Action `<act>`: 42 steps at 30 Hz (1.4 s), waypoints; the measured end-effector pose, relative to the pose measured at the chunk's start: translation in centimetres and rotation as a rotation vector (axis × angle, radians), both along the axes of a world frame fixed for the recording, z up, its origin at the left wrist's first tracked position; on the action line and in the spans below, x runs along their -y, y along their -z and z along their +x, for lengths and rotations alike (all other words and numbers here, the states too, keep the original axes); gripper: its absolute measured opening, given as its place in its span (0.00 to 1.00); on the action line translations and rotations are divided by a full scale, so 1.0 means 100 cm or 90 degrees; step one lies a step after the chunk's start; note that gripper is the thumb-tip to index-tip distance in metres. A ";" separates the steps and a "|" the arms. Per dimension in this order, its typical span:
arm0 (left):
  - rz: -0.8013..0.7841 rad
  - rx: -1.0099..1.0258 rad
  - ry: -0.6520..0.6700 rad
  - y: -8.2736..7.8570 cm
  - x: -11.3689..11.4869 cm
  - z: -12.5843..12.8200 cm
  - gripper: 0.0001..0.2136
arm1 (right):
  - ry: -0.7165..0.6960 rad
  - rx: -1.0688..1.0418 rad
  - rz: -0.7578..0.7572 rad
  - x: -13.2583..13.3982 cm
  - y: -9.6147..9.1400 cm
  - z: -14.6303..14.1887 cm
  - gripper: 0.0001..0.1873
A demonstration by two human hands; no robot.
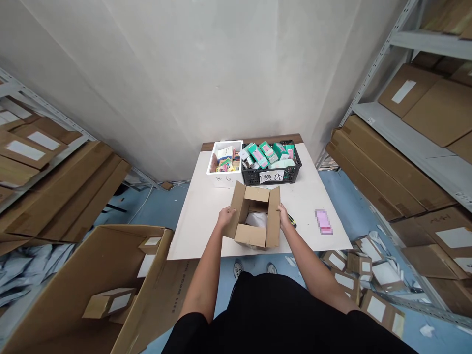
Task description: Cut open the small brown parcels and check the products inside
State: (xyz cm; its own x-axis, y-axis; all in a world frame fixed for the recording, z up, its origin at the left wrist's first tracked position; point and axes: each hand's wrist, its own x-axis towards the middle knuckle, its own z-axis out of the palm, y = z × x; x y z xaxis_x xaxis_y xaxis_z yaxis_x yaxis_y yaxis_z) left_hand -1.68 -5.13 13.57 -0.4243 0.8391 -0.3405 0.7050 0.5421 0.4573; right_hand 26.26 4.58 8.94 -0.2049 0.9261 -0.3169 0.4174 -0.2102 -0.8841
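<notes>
An opened cardboard box (250, 235) stands at the front of the white table (199, 216), its flaps spread outward. Something whitish, perhaps a wrapped item (257, 219), lies inside it. My left hand (225, 217) grips the left flap, fingers closed on its edge. On the other side my right hand (283, 216) is closed on the right flap. Just beyond my right hand lies a yellow and black tool (292, 221), partly hidden, which looks like a box cutter. A pink item (323, 221), blurred by pixels, rests farther right on the table.
Behind the box stand a white bin (224, 180) of small packets and a black crate (291, 173) of green and pink boxes. A large open carton (165, 246) is at the left. Shelves (438, 162) flank both sides; parcels (381, 307) lie on the floor at right.
</notes>
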 end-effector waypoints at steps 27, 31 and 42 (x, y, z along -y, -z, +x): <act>0.071 0.292 0.160 0.012 0.103 0.020 0.34 | 0.114 -0.193 -0.033 0.038 0.089 -0.048 0.46; 0.025 0.267 0.140 0.019 0.125 -0.008 0.50 | 0.058 -0.265 -0.066 0.027 0.087 -0.091 0.46; 0.042 0.029 0.009 0.047 0.116 -0.117 0.57 | 0.003 -0.325 -0.121 0.025 0.080 -0.261 0.47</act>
